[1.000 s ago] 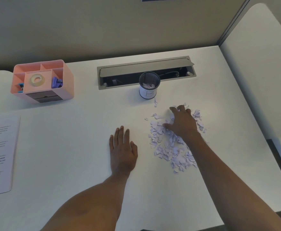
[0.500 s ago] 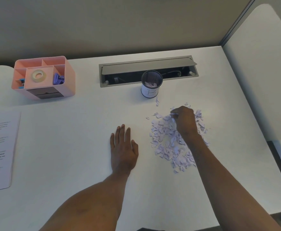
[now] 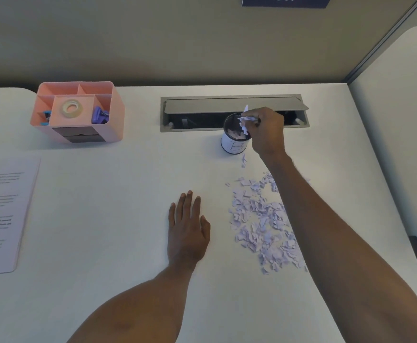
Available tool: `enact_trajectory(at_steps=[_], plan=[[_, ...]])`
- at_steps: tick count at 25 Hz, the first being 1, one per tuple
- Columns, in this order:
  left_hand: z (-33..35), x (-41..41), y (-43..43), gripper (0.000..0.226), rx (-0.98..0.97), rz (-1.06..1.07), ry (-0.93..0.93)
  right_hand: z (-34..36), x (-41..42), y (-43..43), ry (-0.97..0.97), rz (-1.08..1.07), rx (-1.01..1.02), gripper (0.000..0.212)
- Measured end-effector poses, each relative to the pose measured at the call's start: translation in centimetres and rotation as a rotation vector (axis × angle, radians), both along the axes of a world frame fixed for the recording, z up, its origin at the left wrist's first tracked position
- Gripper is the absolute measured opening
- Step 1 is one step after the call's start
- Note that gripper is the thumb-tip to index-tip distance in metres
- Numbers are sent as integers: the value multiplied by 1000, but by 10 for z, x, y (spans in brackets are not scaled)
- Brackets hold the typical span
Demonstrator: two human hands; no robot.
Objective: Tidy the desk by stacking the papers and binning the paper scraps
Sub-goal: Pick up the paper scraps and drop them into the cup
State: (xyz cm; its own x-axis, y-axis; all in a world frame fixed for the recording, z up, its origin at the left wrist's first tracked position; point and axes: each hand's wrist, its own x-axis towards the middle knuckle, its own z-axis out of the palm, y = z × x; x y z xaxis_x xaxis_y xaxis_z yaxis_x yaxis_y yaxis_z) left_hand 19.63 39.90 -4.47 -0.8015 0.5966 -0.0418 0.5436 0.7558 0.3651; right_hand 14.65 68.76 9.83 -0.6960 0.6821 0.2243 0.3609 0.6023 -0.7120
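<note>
Now, R hand [image 3: 268, 131] pinching scraps wad [image 3: 245, 120], upright over cup [image 3: 234, 144]

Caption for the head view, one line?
Right hand holds scraps over the bin; left hand rests flat on the desk beside the scrap pile.

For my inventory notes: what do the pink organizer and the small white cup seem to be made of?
The pink organizer looks like matte moulded plastic: rounded corners, thin even walls. The white cup could be ceramic or coated metal: smooth side, printed letter, dark inside; I cannot tell which.
</note>
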Motion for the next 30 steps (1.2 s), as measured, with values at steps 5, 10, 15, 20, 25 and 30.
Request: enact_trajectory(at_steps=[5, 10, 15, 20, 25, 30], plan=[[1, 0, 0, 56, -6, 0, -4, 7, -17, 8, -372, 128, 38, 13], [1, 0, 0, 56, -6, -2, -2, 4, 7, 13, -80, -10, 84, 16], [1, 0, 1, 55, -4, -3, 2, -63, 55, -11, -119, -185, -63, 19], [2, 0, 0, 54, 6, -9, 29, -101, 61, -29, -374, 96, -32, 38], [0, 0, 0, 53, 2, -17, 39, -106, 89, -37, -487, 261, 77, 35], [-1, 0, -2, 54, -17, -23, 32, -89, 119, -15, -288, 68, 78, 22]])
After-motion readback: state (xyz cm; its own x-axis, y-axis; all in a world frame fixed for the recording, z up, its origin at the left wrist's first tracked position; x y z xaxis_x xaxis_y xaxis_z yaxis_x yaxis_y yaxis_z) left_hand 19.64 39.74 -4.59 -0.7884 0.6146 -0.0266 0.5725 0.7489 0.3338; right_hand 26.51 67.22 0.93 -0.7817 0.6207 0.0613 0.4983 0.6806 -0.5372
